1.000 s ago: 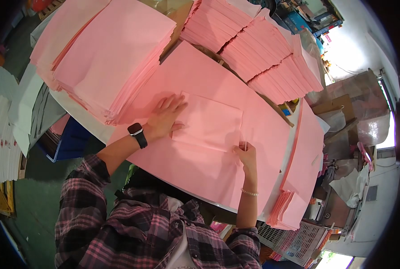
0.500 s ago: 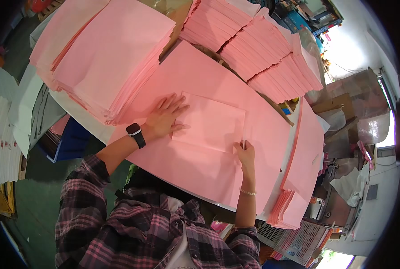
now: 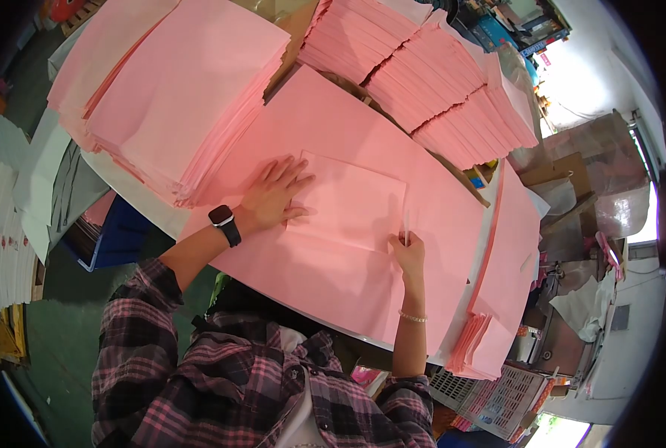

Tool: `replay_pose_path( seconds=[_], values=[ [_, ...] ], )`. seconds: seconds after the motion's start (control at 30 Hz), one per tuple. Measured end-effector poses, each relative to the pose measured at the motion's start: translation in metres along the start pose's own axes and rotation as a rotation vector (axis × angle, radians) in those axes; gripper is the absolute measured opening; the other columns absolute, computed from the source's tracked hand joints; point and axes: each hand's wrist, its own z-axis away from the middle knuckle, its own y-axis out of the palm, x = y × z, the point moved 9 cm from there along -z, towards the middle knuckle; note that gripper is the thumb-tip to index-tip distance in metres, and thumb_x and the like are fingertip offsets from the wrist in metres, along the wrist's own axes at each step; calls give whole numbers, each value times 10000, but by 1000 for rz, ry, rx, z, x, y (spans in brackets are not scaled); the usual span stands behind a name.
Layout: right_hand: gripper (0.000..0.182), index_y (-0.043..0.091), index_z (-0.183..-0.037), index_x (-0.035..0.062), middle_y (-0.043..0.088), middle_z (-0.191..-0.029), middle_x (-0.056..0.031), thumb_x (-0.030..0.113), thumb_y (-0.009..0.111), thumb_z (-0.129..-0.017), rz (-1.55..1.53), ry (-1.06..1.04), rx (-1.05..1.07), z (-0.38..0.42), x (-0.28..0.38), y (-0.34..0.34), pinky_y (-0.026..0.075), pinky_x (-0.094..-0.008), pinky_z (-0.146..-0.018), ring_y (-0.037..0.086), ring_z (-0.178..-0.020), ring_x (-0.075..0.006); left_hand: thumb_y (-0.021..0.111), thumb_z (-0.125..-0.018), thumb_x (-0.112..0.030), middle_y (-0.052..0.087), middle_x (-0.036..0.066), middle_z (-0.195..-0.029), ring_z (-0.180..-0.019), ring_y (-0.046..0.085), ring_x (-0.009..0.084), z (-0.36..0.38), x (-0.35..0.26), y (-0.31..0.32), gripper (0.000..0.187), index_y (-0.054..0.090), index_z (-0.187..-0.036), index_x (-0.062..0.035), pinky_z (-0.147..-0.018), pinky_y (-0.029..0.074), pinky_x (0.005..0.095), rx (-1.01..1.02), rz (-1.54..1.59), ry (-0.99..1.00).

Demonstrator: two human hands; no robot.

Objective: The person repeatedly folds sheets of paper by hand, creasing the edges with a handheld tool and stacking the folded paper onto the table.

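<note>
A folded pink paper lies on a large pink sheet in front of me. My left hand, with a dark watch at the wrist, rests flat with fingers spread on the folded paper's left edge. At its lower right corner, my right hand has its fingers closed round a thin, pale, upright tool; its exact shape is hard to make out.
A tall stack of pink sheets stands at the upper left. Bundles of folded pink paper line the back. More pink paper lies at the right, with a small folded pile. A blue bin is below left.
My right hand has barely shifted, and the thin tool in it now shows more upright along the folded paper's right edge. My left hand stays in place.
</note>
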Motion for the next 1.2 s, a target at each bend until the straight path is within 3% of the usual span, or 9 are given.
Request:
replay_pose_path(
  seconds=[0.07,0.2,0.3,0.43,0.63,0.8,0.9,1.07,1.2],
  values=[
    [292,618,-812,-8,597,-665,-62,266,716,-785,3,-8,-6,5,7,-2,444,-318,-582,556,-610,-171,662,-834,-486,299,111,-1557,-1442,237,345,0,-1,-1,734,421,-1444,-158,-1160,212,495,0,12,-1],
    [230,622,-860,26,641,-774,-95,249,677,-846,424,-88,-234,22,35,-11,485,-352,-606,621,-706,-253,656,-863,-390,355,103,-1526,-1415,288,336,-2,3,-4,624,463,-1413,-166,-1145,243,484,-1,20,-13],
    [228,649,-921,39,644,-843,-121,266,623,-922,467,-663,-616,68,99,3,493,-422,-622,596,-758,-326,631,-884,-266,419,93,-1482,-1380,339,325,-8,12,5,520,505,-1381,-178,-1121,280,474,70,11,11],
    [146,648,-974,80,619,-904,-54,104,611,-835,440,-1099,-141,104,159,86,507,-370,-634,600,-805,-232,558,-918,-183,485,59,-1413,-1330,401,302,-21,15,2,411,569,-1328,-212,-1076,328,459,229,5,-3],
    [110,673,-857,105,612,-798,-4,104,678,-747,641,-1329,-48,149,156,141,487,-316,-584,587,-770,-172,632,-861,-256,469,87,-1415,-1332,388,321,-19,12,-3,500,546,-1348,-183,-1084,312,474,240,40,12],
    [85,676,-851,86,628,-787,-29,113,691,-772,454,-1270,50,175,140,123,494,-318,-588,608,-740,-198,759,-723,-426,352,126,-1523,-1404,296,364,-12,2,-12,834,429,-1445,-168,-1134,249,510,297,3,17],
    [67,679,-869,65,646,-787,-75,119,671,-830,75,-655,-15,138,127,101,499,-332,-585,631,-690,-238,804,-651,-491,305,144,-1548,-1425,258,379,-10,0,-11,985,378,-1475,-163,-1144,226,525,313,-18,49],
    [91,678,-875,49,663,-810,-128,131,645,-853,4,-417,-120,108,82,94,503,-346,-599,650,-672,-281,844,-581,-519,251,162,-1570,-1445,213,386,-12,-6,-10,1119,322,-1502,-157,-1149,202,556,363,-35,59],
    [130,669,-877,52,649,-817,-131,170,620,-855,222,-39,-493,75,-16,-32,500,-371,-620,641,-705,-298,861,-552,-509,223,160,-1581,-1451,197,387,-13,-3,-8,1166,300,-1512,-158,-1147,190,579,399,-39,35]
  ],
)
